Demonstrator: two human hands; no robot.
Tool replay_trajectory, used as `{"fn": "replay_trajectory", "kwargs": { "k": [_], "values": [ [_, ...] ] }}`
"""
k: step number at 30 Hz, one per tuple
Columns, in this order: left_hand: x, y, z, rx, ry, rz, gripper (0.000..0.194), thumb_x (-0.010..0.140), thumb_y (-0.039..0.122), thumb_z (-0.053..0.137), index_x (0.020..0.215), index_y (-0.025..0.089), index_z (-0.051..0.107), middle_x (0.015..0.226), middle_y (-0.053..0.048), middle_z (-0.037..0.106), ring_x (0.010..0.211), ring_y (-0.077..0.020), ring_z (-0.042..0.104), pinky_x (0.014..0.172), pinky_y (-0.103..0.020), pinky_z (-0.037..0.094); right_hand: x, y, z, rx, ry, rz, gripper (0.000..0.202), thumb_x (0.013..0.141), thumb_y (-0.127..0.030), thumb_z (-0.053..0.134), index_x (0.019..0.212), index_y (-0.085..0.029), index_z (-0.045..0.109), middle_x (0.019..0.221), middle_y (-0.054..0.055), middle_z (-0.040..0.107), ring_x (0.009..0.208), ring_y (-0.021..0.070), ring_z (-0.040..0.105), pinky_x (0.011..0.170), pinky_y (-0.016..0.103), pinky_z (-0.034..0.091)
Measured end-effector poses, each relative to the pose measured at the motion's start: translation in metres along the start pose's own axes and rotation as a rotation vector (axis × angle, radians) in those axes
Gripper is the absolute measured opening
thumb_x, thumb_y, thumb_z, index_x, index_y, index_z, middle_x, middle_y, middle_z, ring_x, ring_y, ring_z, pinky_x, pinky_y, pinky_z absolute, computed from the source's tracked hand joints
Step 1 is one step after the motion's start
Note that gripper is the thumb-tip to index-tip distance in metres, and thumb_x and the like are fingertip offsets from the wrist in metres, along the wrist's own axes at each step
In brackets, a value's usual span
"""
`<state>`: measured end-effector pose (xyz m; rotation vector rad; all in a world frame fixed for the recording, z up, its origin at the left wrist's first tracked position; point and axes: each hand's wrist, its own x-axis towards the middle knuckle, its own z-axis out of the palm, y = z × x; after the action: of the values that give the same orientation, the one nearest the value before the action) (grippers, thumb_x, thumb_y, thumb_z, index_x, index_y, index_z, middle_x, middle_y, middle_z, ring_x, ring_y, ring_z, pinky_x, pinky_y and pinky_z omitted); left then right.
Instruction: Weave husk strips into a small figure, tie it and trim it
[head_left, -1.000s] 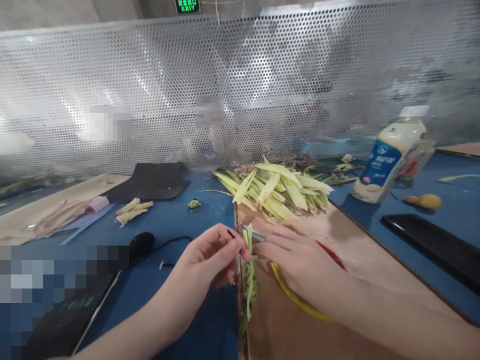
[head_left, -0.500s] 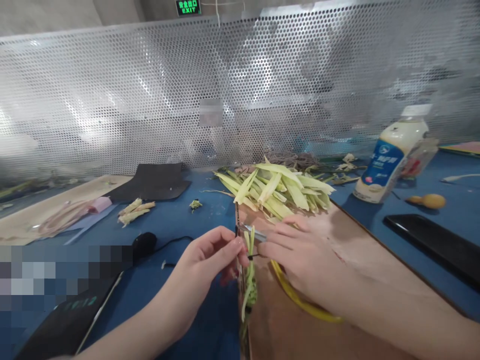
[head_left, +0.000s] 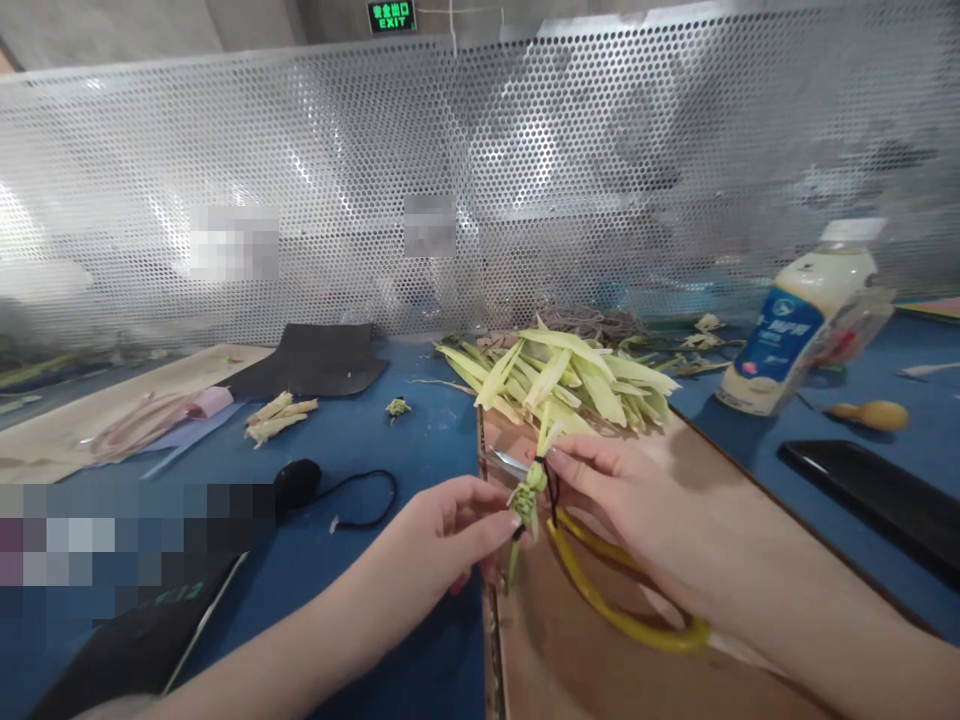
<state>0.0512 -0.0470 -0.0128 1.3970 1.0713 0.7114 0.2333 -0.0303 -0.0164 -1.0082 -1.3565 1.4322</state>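
Note:
A small green braided corn-husk piece (head_left: 528, 492), bound with black thread near both ends, is held between my two hands, slightly tilted. My left hand (head_left: 465, 525) is closed, pinching its lower part between thumb and fingers. With thumb and fingertips, my right hand (head_left: 611, 485) pinches at the upper tie, where pale strips stick up. A loose black thread (head_left: 554, 490) hangs beside that hand. Below, scissors with a yellow handle (head_left: 600, 605) lie on the brown board (head_left: 570, 675), their blade (head_left: 508, 461) partly hidden behind the braided piece.
Pale green husk strips (head_left: 562, 375) are heaped at the board's far end. A bottle (head_left: 795, 320), a black phone (head_left: 870, 500) and a small gourd-shaped object (head_left: 874, 414) stand or lie right. On the left are a black corded object (head_left: 298, 485), husk scraps (head_left: 277, 417) and a black sheet (head_left: 307, 365).
The braided piece has been raised and moved right, over the board. My right hand has shifted from beside the thread to the upper tie, uncovering more of the scissors. The view has turned slightly left.

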Motion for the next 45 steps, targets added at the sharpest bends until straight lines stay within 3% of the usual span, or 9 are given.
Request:
{"fn": "replay_trajectory", "kwargs": {
  "k": [5,9,15,18,21,24,30,34,45],
  "values": [
    [-0.005,0.006,0.002,-0.016,-0.045,-0.019,0.028,0.069,0.037,0.066,0.088,0.017,0.06,0.083,-0.001,0.068,0.063,-0.0096,0.055,0.051,-0.019,0.035,-0.005,-0.009,0.006,-0.276,0.153,-0.051,0.019,0.081,-0.031,0.052,0.086,-0.019,0.066,0.08,0.002,0.063,0.079,0.0143,0.057,0.073,0.026,0.043],
    [-0.005,0.009,0.003,-0.07,-0.054,-0.014,0.025,0.067,0.03,0.069,0.086,0.017,0.059,0.082,-0.001,0.069,0.076,-0.0134,0.061,0.066,-0.023,0.041,-0.008,-0.014,0.01,-0.284,0.138,-0.051,0.023,0.082,-0.031,0.048,0.088,-0.02,0.067,0.078,0.002,0.064,0.075,0.0147,0.058,0.066,0.025,0.045],
    [-0.004,0.007,0.002,-0.019,-0.006,-0.025,0.024,0.068,0.03,0.068,0.086,0.017,0.058,0.076,0.0,0.068,0.067,-0.0111,0.059,0.061,-0.021,0.04,-0.012,-0.015,0.014,-0.26,0.239,0.026,0.026,0.08,-0.039,0.05,0.081,-0.018,0.065,0.071,0.001,0.061,0.074,0.0148,0.057,0.065,0.025,0.042],
    [-0.006,0.01,0.003,-0.008,0.012,-0.032,0.022,0.069,0.029,0.067,0.085,0.017,0.058,0.075,0.0,0.068,0.064,-0.0106,0.058,0.056,-0.02,0.038,-0.012,-0.012,0.015,-0.14,0.137,0.019,0.026,0.079,-0.042,0.054,0.082,-0.018,0.064,0.069,0.0,0.06,0.07,0.0133,0.056,0.064,0.025,0.043],
    [-0.007,0.015,0.004,-0.017,0.015,-0.026,0.02,0.07,0.028,0.066,0.085,0.017,0.058,0.077,-0.001,0.068,0.064,-0.0106,0.057,0.054,-0.02,0.037,-0.01,-0.01,0.013,-0.019,0.005,-0.017,0.026,0.076,-0.039,0.061,0.093,-0.02,0.062,0.085,0.001,0.063,0.083,0.0128,0.057,0.076,0.025,0.044],
    [-0.009,0.017,0.005,-0.05,-0.011,-0.008,0.018,0.069,0.025,0.067,0.081,0.016,0.057,0.075,-0.001,0.068,0.065,-0.0106,0.057,0.057,-0.021,0.037,-0.005,-0.01,0.004,-0.048,-0.168,-0.033,0.026,0.076,-0.035,0.063,0.097,-0.019,0.062,0.094,0.002,0.062,0.092,0.0136,0.055,0.085,0.027,0.042],
    [-0.014,0.013,0.008,-0.075,-0.119,0.014,0.02,0.069,0.026,0.068,0.081,0.017,0.055,0.075,0.001,0.064,0.07,-0.0112,0.056,0.064,-0.023,0.038,0.0,-0.017,-0.013,-0.132,-0.382,-0.089,0.024,0.075,-0.031,0.064,0.095,-0.018,0.065,0.084,0.001,0.063,0.078,0.0117,0.057,0.074,0.025,0.045],
    [-0.018,0.014,0.01,-0.04,-0.138,0.016,0.021,0.068,0.026,0.069,0.081,0.018,0.054,0.073,0.003,0.058,0.068,-0.01,0.052,0.064,-0.023,0.038,-0.002,-0.02,-0.014,-0.157,-0.431,-0.106,0.014,0.076,-0.023,0.065,0.09,-0.022,0.067,0.081,-0.003,0.061,0.075,0.0075,0.055,0.071,0.018,0.043],
    [-0.02,0.014,0.01,0.092,-0.101,0.08,0.016,0.07,0.029,0.066,0.078,0.019,0.056,0.071,0.003,0.053,0.068,-0.0113,0.048,0.066,-0.024,0.038,-0.003,-0.019,-0.01,-0.08,-0.442,-0.175,0.012,0.076,-0.02,0.064,0.087,-0.023,0.067,0.085,-0.002,0.061,0.076,0.0092,0.057,0.071,0.021,0.046]
  ]
}}
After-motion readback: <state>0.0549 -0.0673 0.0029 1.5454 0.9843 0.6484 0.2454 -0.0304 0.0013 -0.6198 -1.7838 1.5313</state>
